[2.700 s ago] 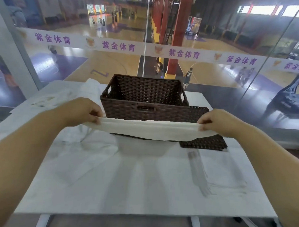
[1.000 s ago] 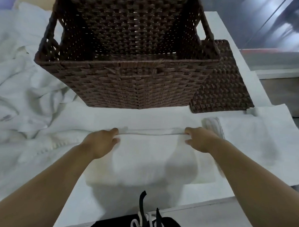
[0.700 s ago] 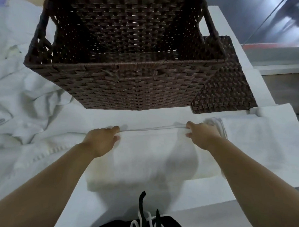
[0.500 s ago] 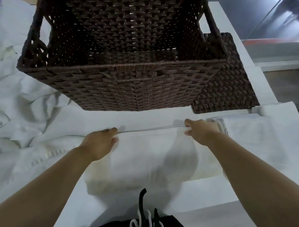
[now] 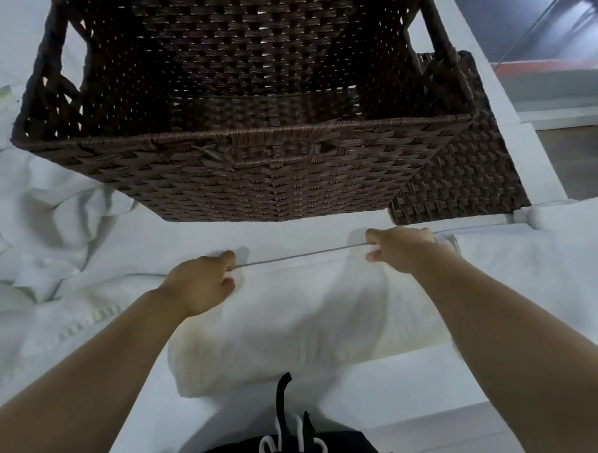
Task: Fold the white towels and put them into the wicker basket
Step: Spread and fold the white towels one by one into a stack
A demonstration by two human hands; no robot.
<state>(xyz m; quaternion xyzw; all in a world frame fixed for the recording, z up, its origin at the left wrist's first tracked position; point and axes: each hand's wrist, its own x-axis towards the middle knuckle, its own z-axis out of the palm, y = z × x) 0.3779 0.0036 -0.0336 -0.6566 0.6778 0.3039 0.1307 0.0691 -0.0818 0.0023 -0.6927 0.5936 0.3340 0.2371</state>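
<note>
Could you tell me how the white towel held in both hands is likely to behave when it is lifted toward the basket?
The white towel probably flops: it sags between the left hand and right hand gripping its top edge. It looks thick but likely light. It should not slip much, being soft cloth.

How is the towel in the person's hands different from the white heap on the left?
The held towel is stretched taut between the left hand and right hand; the heap lies crumpled and untouched. The towel hangs smooth, the heap is wrinkled. Both are white cloth.
</note>
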